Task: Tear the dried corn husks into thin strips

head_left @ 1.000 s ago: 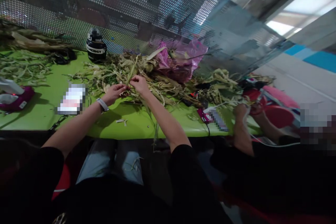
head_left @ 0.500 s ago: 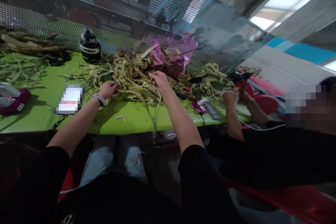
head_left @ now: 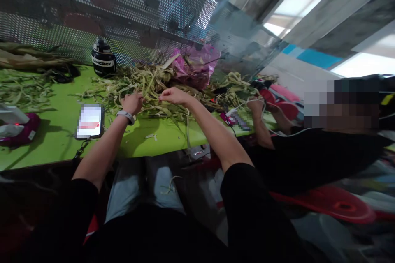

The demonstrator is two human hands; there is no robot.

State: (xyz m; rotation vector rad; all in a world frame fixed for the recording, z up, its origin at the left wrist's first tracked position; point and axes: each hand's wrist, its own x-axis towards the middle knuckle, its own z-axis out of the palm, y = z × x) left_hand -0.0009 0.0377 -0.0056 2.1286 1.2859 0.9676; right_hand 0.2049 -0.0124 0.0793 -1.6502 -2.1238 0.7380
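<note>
A heap of pale green and yellowish plant strips (head_left: 160,111) lies on the green table (head_left: 145,141). At the heap's near left side is my left hand (head_left: 132,102), its wrist in a light band; the fingers are bent down into the strips, and what they grip is too small to make out. My right hand (head_left: 174,95) reaches in from the right with thumb and fingers pinched together over the middle of the heap, on a thin pale strip. Behind the heap sits a pink plastic bag (head_left: 197,65).
A black bottle (head_left: 103,59) stands at the back left, and a phone (head_left: 90,121) lies left of my arm. A purple device (head_left: 21,129) is at the far left. On the right, another person's hands (head_left: 255,104) work near more plant matter and a cable.
My right hand has moved left, closer to my left hand, and its fingers now point left. The camera view has turned to the right.
</note>
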